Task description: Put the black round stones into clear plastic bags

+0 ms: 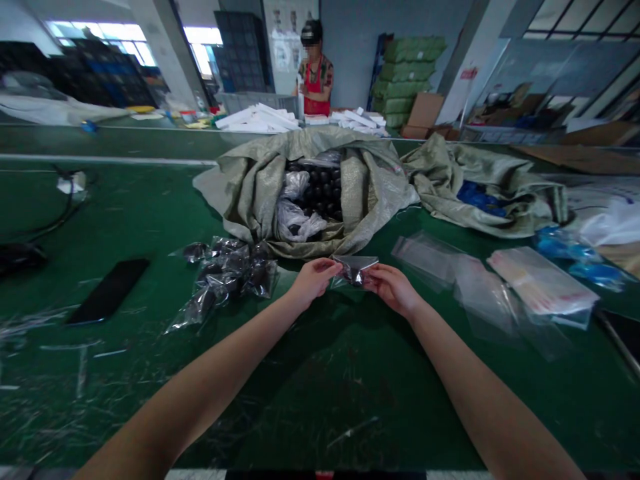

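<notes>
Between my two hands is a small clear plastic bag (356, 272) with a dark, shiny item inside. My left hand (316, 280) pinches its left edge, and my right hand (393, 287) grips the right side. Just beyond lies an open woven sack (240, 193) full of round black pieces (323, 190), with some crumpled clear film among them. A pile of filled clear bags (230, 270) with dark contents sits left of my left hand. Flat clear bags (480, 287) are spread out to the right of my right hand.
A black phone (109, 291) and plastic scraps lie at the left on the green table (310, 400). A second woven sack (445, 180) holds blue pieces (480, 199). Another stack of clear bags (543, 280) is at the right. Across the table a person in a red apron (316, 87) stands behind white boxes (257, 119).
</notes>
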Tool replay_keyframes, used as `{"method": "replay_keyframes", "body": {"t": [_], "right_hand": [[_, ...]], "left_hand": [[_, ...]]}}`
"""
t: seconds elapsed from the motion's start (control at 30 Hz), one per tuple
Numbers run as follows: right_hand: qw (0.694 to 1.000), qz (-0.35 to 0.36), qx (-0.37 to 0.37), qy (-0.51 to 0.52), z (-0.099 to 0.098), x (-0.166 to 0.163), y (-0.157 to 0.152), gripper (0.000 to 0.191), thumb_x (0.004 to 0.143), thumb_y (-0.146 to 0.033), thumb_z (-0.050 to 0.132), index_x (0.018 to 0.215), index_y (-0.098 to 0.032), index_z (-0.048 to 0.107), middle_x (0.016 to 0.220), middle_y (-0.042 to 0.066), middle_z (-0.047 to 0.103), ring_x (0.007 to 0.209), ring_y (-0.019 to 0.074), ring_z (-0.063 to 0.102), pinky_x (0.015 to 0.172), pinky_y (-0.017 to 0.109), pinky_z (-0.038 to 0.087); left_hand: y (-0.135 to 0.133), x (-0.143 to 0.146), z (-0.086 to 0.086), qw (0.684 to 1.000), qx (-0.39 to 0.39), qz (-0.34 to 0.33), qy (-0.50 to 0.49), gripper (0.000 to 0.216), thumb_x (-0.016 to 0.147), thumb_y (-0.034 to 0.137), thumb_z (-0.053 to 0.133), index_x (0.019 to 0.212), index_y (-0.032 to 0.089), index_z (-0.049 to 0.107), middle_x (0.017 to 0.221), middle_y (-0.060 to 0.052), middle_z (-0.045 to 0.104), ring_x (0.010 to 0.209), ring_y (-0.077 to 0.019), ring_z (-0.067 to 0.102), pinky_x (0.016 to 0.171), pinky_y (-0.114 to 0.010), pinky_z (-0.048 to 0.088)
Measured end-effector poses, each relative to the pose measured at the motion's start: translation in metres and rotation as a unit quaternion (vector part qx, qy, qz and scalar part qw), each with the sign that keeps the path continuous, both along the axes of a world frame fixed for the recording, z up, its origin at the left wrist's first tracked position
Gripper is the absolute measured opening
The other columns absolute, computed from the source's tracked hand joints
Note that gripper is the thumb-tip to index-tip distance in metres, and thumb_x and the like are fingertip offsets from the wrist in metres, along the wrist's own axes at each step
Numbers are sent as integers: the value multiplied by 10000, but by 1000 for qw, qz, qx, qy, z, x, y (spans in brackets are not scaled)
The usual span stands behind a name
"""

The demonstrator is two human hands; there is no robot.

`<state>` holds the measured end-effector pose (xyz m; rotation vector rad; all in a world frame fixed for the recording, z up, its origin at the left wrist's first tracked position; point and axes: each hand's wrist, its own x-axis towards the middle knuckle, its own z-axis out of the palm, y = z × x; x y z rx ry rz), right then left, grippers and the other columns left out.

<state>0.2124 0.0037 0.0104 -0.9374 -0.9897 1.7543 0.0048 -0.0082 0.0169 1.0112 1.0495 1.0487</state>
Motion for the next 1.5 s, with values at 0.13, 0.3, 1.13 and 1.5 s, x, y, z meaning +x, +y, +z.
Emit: {"method": "replay_keyframes", "body": {"t": [0.13,0.3,1.13,1.5], "right_hand": [[999,-25,9,-25,6,-7,-2,309,635,-382,837,771,-186,640,756,-3,679,661,116,633,622,248,523],[997,22,24,-73,10,-20,-4,323,672,-420,806,780,-195,601,764,-7,667,666,121,644,607,245,518],[797,88,394,-449,9,-84,-14,241,836,-197,591,1062,-163,667,1086,104,664,952,192,633,791,331,534],[807,43,355,-471,13,-43,-16,199,863,-248,576,1015,-173,681,1051,93,679,937,188,646,807,340,518]], "left_hand": [[-1,1,7,997,45,-2,70,258,762,382,688,802,134,630,525,62,500,388,-36,321,392,-191,201],[-9,-31,33,962,152,-22,225,258,809,381,615,724,140,648,634,7,612,550,-98,503,516,-213,353],[-78,-87,32,696,216,-111,676,851,775,698,536,1382,111,425,1352,-230,492,1014,-341,646,826,-405,505],[-97,-75,40,619,281,-345,647,268,770,113,555,1014,153,661,1113,-163,653,1099,-301,604,939,-421,472]]}}
